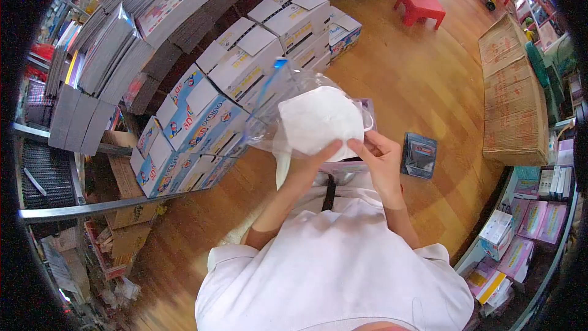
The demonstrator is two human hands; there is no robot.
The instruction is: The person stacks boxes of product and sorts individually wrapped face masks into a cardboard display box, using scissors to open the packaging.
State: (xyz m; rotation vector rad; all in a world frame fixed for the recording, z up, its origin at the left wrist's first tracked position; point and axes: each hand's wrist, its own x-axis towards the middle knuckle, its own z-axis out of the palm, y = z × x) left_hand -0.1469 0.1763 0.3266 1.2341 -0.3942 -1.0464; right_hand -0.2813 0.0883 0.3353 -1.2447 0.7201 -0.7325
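Note:
A white face mask (321, 119) with an ear loop on its right side is held up in front of my lap. Around its left and upper sides spreads a clear plastic bag (263, 124) with a blue strip along its edge. My left hand (312, 162) pinches the lower edge of the mask, its fingers mostly hidden beneath. The thumb of my right hand (381, 158) presses on the lower right edge, close to the left thumb. Behind the mask, a pale purple container (366, 108) shows only in part.
White and blue boxes (239, 64) are stacked to the left, below piles of books (110, 55). A dark flat package (419, 154) lies on the floor at right. Farther off are a red stool (420, 8), a large cardboard box (511, 98) and shelves with small boxes (533, 220).

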